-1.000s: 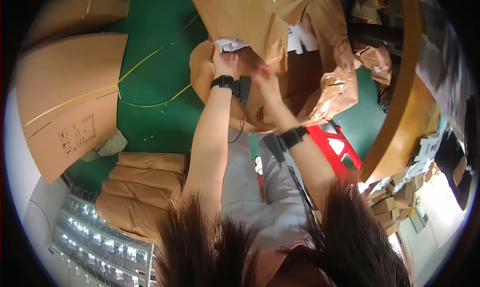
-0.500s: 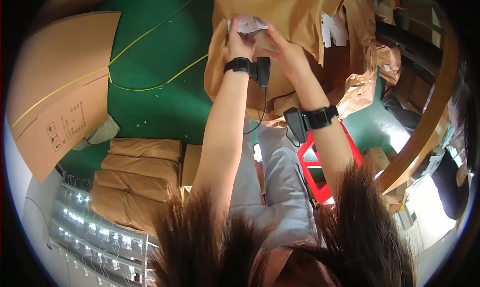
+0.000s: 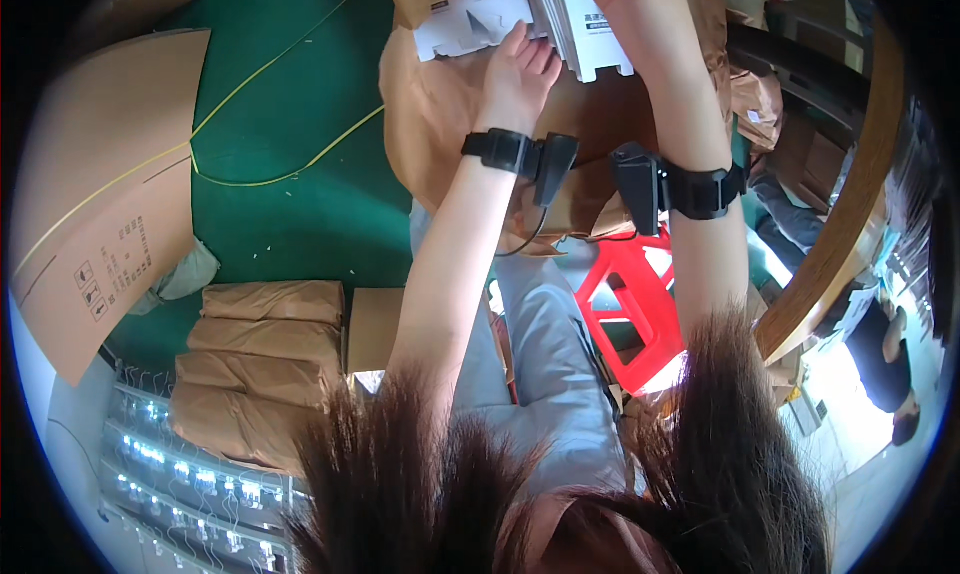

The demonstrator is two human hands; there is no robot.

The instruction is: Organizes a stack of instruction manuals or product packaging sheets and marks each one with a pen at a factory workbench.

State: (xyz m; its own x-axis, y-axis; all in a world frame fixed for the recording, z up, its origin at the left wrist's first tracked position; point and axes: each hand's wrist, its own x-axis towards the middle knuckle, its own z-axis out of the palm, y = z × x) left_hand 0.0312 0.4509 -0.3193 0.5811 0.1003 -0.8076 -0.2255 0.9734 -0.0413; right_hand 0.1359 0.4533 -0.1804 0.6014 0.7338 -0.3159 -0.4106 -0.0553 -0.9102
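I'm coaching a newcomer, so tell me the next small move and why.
Probably nudge the white cardboard pieces into line with the left hand: they lie at differing angles, its fingers are close to their lower edges, and the right hand is up by their top part.

Showing dark lettering [image 3: 597,20] on white cartons [image 3: 600,49] at one o'clock. Displaying small characters [image 3: 128,246] and three boxed pictograms [image 3: 93,292] on cardboard [image 3: 110,184] at nine o'clock.
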